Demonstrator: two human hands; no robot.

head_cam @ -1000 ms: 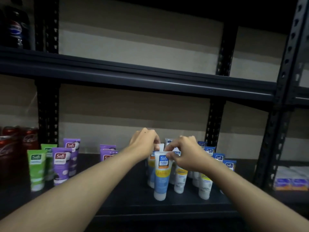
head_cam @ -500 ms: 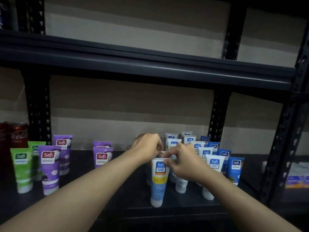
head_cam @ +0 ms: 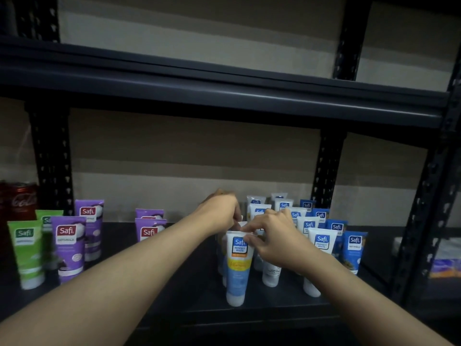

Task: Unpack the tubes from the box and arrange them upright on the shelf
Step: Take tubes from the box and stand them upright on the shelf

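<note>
Front tube [head_cam: 238, 267], white-blue with a yellow band, "Safi Perfect White" label, is stood upright cap-down near the front edge of the dark metal shelf [head_cam: 174, 293]. Its crimped top is pinched by the right hand [head_cam: 273, 243], thumb and forefinger clamped on the upper right corner. The left hand [head_cam: 219, 213] is seen with fingers curled tight onto the white top of a rear tube [head_cam: 242, 224], set directly behind the front one and mostly hidden; the grip itself is partly blocked from view. Both forearms are stretched in from the bottom of the view.

Just to the right and behind, a cluster of white tubes [head_cam: 321, 245] and blue tubes [head_cam: 354, 248] is arranged upright in rows, close together. At left, well apart, purple tubes [head_cam: 68, 248] and green tubes [head_cam: 26, 250] are stood upright; two more purple ones [head_cam: 149, 228] are placed between the groups. Red cola cans [head_cam: 23, 198] are seen at far left at the back. Blurred packs [head_cam: 446, 260] are seen at far right, beyond the upright post.
</note>
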